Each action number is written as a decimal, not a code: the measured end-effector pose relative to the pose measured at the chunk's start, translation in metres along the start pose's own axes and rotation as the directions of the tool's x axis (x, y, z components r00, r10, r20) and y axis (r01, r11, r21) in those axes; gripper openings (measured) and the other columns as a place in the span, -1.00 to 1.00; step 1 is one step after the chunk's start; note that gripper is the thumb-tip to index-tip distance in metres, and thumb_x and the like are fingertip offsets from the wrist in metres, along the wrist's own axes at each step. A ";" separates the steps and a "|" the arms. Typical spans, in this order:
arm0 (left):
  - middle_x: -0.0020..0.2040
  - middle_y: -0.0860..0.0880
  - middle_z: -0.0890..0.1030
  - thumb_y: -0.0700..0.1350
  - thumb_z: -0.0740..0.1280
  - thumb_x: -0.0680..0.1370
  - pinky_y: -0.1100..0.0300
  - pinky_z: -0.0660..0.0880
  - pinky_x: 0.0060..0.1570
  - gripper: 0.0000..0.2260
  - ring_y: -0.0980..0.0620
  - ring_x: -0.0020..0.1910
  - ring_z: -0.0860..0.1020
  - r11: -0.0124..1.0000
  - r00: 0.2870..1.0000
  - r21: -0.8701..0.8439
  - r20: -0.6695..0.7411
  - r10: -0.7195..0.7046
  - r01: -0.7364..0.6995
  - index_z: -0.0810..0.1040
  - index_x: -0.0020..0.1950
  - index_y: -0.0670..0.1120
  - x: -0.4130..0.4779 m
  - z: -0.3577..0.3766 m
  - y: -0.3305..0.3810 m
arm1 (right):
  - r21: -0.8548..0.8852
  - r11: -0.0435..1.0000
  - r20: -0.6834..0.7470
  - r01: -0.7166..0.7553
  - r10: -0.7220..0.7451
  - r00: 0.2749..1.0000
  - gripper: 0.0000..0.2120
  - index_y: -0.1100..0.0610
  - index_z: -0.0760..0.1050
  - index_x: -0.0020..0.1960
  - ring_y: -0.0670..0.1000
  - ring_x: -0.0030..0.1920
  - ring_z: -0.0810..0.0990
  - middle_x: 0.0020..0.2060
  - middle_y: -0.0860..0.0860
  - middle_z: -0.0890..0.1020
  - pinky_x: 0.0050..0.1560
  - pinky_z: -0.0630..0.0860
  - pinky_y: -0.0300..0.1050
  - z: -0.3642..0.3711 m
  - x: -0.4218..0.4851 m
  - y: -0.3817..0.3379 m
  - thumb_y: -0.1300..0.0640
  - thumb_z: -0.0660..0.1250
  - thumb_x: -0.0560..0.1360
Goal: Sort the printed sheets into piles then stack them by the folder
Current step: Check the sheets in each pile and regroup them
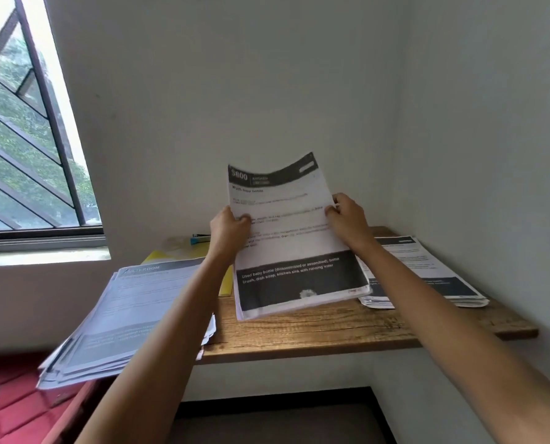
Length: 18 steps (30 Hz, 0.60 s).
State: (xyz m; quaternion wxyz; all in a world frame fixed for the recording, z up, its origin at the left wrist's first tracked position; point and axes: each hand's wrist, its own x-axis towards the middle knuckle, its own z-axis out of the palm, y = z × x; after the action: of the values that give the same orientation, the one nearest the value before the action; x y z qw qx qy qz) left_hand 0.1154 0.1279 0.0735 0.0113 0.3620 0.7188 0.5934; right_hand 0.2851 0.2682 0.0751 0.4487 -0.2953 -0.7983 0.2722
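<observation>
your left hand (pixel 230 230) and right hand (pixel 347 219) pinch the side edges of the sheet bundle (pixel 286 245), thumbs in front. it stands tilted over the shelf (pixel 331 325), beside the yellow folder (pixel 171 255). expect light, limp, slippery paper: the top edge sags. grip both sides mid-height, firmly, or the sheets will likely fan apart.

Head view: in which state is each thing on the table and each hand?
Held sheets, tilted upright.
Left hand, grips their left edge.
Right hand, grips their right edge.
Left pile, flat, overhangs the table.
Right pile, flat on table.
Folder, flat, partly covered.
</observation>
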 end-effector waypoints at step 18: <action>0.15 -0.19 0.56 -0.18 0.30 0.53 0.11 0.36 -0.18 -0.75 -0.20 0.14 0.54 0.608 0.997 0.794 0.052 -0.061 -0.004 0.51 0.19 -0.19 -0.034 0.014 -0.052 | -0.558 0.825 0.151 -0.090 0.208 0.966 -0.89 0.22 0.50 -0.03 0.14 -0.11 0.56 -0.14 0.07 0.56 -0.18 0.46 -0.13 0.022 -0.028 0.046 0.21 0.27 0.49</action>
State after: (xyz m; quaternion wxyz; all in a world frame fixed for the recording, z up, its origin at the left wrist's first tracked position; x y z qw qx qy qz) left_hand 0.1209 0.1199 0.0106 -0.1144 0.3396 0.9119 0.2001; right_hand 0.2882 0.2756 0.0181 0.2382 -0.4432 -0.8588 0.0962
